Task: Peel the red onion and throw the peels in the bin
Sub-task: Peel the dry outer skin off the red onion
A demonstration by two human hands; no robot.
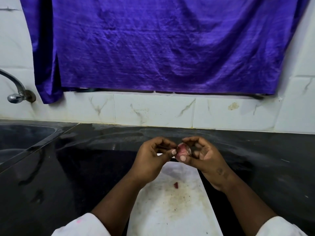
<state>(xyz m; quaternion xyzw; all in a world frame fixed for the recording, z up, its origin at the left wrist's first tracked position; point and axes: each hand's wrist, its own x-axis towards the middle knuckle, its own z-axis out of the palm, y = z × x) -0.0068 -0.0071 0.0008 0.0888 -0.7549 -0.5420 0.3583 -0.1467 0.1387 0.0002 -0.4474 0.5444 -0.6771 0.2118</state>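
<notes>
A small red onion (182, 150), pink and partly bare of skin, is held above the far end of a white cutting board (172, 212). My right hand (202, 157) grips it between thumb and fingers. My left hand (154, 157) pinches a thin strip of dark peel at the onion's left side. A small red scrap of peel (176, 185) lies on the board below my hands. No bin is in view.
The board rests on a black stone counter (71, 167). A sink (18, 142) sits at the left with a metal tap (15, 92) on the tiled wall. A purple cloth (162, 45) hangs over the wall behind.
</notes>
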